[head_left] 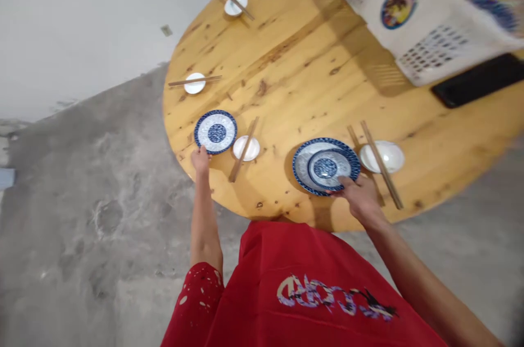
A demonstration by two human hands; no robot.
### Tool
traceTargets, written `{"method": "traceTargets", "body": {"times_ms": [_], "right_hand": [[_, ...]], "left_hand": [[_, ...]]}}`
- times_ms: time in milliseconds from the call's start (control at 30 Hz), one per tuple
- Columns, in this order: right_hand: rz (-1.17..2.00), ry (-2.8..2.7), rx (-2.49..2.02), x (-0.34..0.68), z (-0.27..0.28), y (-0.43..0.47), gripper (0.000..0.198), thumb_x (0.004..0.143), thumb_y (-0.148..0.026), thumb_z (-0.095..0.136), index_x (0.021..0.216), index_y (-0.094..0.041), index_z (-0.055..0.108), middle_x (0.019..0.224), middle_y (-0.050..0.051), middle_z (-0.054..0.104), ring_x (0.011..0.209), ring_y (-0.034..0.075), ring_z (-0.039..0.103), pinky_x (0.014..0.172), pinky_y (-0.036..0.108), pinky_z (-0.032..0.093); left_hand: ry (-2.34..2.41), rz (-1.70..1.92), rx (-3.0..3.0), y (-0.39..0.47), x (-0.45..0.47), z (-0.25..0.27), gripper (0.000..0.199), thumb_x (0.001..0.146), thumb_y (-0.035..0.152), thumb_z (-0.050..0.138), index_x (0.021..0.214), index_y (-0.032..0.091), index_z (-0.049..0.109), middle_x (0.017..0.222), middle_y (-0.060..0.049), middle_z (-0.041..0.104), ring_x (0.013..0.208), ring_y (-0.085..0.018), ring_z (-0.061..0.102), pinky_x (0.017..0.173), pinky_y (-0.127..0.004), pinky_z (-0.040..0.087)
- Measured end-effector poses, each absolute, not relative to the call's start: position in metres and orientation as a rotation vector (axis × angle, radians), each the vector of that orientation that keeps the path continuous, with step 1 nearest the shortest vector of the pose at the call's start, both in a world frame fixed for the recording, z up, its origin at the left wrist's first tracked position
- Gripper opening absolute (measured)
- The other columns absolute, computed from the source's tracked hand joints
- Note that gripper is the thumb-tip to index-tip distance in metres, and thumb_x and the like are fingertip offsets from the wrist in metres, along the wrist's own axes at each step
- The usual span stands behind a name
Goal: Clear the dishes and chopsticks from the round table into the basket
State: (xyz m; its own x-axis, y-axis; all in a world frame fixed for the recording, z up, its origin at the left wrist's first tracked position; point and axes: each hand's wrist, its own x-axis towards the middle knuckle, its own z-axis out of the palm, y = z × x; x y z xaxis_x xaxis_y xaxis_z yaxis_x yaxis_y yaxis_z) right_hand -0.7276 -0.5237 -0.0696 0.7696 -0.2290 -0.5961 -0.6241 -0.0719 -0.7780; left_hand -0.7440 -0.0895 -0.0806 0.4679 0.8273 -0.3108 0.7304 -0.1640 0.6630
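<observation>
A round wooden table (311,63) carries four small white saucers, each with a pair of chopsticks: one at the far edge (235,5), one at the left (194,83), one near the middle (246,148) and one on the right (382,156). A white plastic basket (413,14) and a dark phone (478,79) lie at the far right. The left hand (200,160) pinches the near rim of a small blue-patterned plate (215,131), which lies flat just left of the middle saucer. The right hand (360,197) seems to grip the near edge of a stack of blue-patterned plates (325,166), the smaller atop the larger, beside the right saucer.
</observation>
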Motion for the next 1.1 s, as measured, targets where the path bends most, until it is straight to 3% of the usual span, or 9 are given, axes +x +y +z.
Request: {"method": "traceTargets", "body": {"times_ms": [100,233,467,633,767,900,1100], "right_hand": [[0.286,0.688,-1.615,-0.733,-0.05,-0.531,0.022,0.061,-0.036,0.074,0.072,-0.019,0.065,0.063,0.005,0.069,0.046,0.021,0.061,0.036,0.03,0.05],[0.125,0.729,-1.581,-0.749,-0.022,-0.559,0.023,0.059,-0.037,0.076,0.066,-0.018,0.066,0.057,0.003,0.066,0.044,0.017,0.058,0.037,0.027,0.05],[-0.053,0.928,-1.544,-0.789,0.008,-0.607,0.015,0.058,-0.029,0.077,0.062,-0.017,0.068,0.054,0.006,0.065,0.043,0.02,0.058,0.037,0.029,0.049],[-0.054,0.994,-1.459,-0.805,0.004,-0.611,0.016,0.057,-0.028,0.079,0.061,-0.015,0.069,0.056,0.008,0.066,0.045,0.02,0.061,0.039,0.028,0.051],[-0.067,0.948,-1.395,-0.807,-0.004,-0.609,0.024,0.051,-0.033,0.08,0.06,-0.014,0.067,0.052,0.004,0.062,0.039,0.017,0.055,0.034,0.027,0.048],[-0.073,0.925,-1.366,-0.81,-0.008,-0.615,0.025,0.054,-0.032,0.08,0.062,-0.013,0.065,0.052,0.004,0.061,0.039,0.016,0.054,0.036,0.026,0.047],[-0.102,0.987,-1.331,-0.822,-0.009,-0.629,0.026,0.055,-0.031,0.079,0.063,-0.012,0.064,0.053,0.004,0.061,0.04,0.016,0.055,0.038,0.026,0.047]], "left_hand": [[1.347,0.197,1.772,-0.089,-0.732,-0.091,0.024,0.089,0.026,0.046,0.066,0.021,0.047,0.055,0.001,0.051,0.055,-0.014,0.056,0.059,-0.025,0.049],[1.302,0.251,1.829,-0.088,-0.727,-0.086,0.021,0.086,0.021,0.045,0.065,0.022,0.044,0.057,0.003,0.047,0.057,-0.013,0.053,0.057,-0.023,0.047],[1.183,0.41,2.035,-0.093,-0.744,-0.026,0.019,0.085,0.033,0.046,0.07,0.021,0.049,0.06,0.003,0.049,0.055,-0.013,0.052,0.058,-0.023,0.051],[0.928,0.313,1.983,-0.154,-0.75,0.009,0.022,0.083,0.038,0.049,0.071,0.02,0.052,0.061,0.002,0.052,0.053,-0.012,0.049,0.054,-0.023,0.049],[0.637,0.086,1.9,-0.228,-0.747,0.0,0.027,0.081,0.042,0.057,0.07,0.018,0.057,0.062,0.001,0.055,0.056,-0.013,0.05,0.052,-0.024,0.046],[0.545,-0.116,1.912,-0.286,-0.737,-0.026,0.028,0.084,0.039,0.054,0.062,0.021,0.05,0.057,0.002,0.049,0.052,-0.013,0.047,0.049,-0.024,0.039],[0.426,-0.259,2.237,-0.316,-0.727,-0.05,0.034,0.091,0.035,0.049,0.059,0.023,0.047,0.056,-0.002,0.054,0.062,-0.019,0.055,0.059,-0.027,0.038]]}}
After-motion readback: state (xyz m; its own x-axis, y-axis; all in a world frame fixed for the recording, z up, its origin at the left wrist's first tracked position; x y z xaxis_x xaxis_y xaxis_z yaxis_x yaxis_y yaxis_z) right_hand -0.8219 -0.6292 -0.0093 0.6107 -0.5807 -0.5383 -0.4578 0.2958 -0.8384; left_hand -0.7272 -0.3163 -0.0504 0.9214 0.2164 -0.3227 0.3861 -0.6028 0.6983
